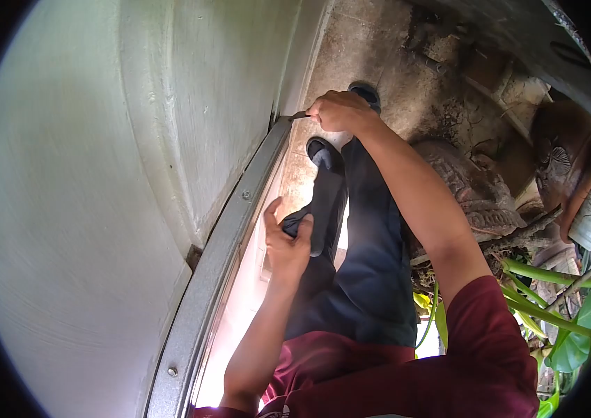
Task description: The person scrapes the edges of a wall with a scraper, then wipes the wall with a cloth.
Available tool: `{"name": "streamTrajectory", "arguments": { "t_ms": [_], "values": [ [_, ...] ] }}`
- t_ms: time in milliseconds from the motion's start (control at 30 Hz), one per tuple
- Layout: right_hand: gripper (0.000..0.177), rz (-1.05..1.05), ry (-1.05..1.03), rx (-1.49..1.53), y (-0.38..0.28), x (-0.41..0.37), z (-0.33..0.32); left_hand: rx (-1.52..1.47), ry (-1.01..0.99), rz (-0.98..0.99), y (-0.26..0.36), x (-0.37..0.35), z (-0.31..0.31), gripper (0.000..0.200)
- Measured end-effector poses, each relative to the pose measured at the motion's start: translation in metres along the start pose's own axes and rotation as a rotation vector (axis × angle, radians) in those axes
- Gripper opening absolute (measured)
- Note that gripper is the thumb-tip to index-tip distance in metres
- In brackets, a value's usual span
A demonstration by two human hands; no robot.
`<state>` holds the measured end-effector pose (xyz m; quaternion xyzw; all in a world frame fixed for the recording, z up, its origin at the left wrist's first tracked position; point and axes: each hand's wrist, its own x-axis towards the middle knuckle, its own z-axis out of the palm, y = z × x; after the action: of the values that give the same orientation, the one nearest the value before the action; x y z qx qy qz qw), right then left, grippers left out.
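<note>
My right hand (340,110) is closed in a pinch on a thin, dark, flat tool (300,115), most of it hidden by the fingers. Its tip meets the top end of a long grey metal strip (245,198) along the edge of a pale panel (79,195). Lower down, beside the strip, my left hand (288,244) has its thumb and fingers curled round a dark oblong object (324,209) in front of my leg. I cannot tell what kind of object it is.
A bolt head (173,371) sits on the strip's lower part. My shoes (320,150) stand on the worn floor (351,42). To the right are a carved brown piece (473,184), a reddish-brown pot (567,153), branches and green leaves (588,327).
</note>
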<state>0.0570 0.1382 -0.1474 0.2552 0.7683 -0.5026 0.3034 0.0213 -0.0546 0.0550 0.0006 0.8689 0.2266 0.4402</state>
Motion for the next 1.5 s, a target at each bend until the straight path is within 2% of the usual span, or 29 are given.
{"name": "streamTrajectory", "arguments": {
  "t_ms": [67,300,533,633,733,833,867,967,1167,1200,1333,1433,1500],
  "values": [
    [0.028,0.004,-0.023,0.015,0.002,0.003,-0.002,-0.146,0.035,-0.015,-0.003,-0.001,-0.007,0.058],
    [0.031,-0.024,-0.108,0.026,0.003,0.020,-0.009,-0.341,0.011,-0.127,0.015,-0.006,-0.011,0.060],
    [0.025,-0.007,-0.091,0.074,0.007,0.025,-0.006,-0.261,-0.046,-0.125,0.011,-0.004,-0.021,0.060],
    [0.025,-0.115,-0.066,0.042,0.016,0.024,0.000,-0.163,-0.042,-0.086,0.004,-0.003,-0.023,0.060],
    [0.027,-0.068,-0.093,0.083,0.019,0.021,-0.004,-0.201,-0.066,-0.103,0.011,-0.006,-0.027,0.059],
    [0.027,-0.032,-0.083,0.000,0.006,0.027,-0.003,-0.187,-0.059,-0.109,0.009,-0.006,-0.026,0.060],
    [0.028,-0.029,-0.133,-0.029,0.006,0.028,-0.006,-0.179,-0.038,-0.061,0.001,-0.003,-0.025,0.057],
    [0.029,-0.144,-0.104,-0.079,0.017,0.019,-0.013,-0.207,-0.052,-0.093,0.009,-0.005,-0.027,0.055],
    [0.028,-0.065,0.013,0.044,0.014,0.034,0.014,-0.200,-0.075,-0.096,0.012,-0.002,-0.026,0.038],
    [0.028,-0.084,-0.059,0.018,0.013,0.034,0.008,-0.195,-0.075,-0.092,0.012,-0.002,-0.027,0.035],
    [0.030,-0.097,-0.082,-0.008,0.016,0.023,-0.005,-0.208,-0.082,-0.074,0.009,-0.001,-0.030,0.028],
    [0.028,0.002,-0.075,0.043,0.003,0.029,0.001,-0.219,-0.090,-0.084,0.012,-0.003,-0.027,0.025],
    [0.029,-0.035,-0.105,0.020,0.008,0.031,0.003,-0.222,-0.085,-0.080,0.014,-0.003,-0.025,0.024]
  ]
}}
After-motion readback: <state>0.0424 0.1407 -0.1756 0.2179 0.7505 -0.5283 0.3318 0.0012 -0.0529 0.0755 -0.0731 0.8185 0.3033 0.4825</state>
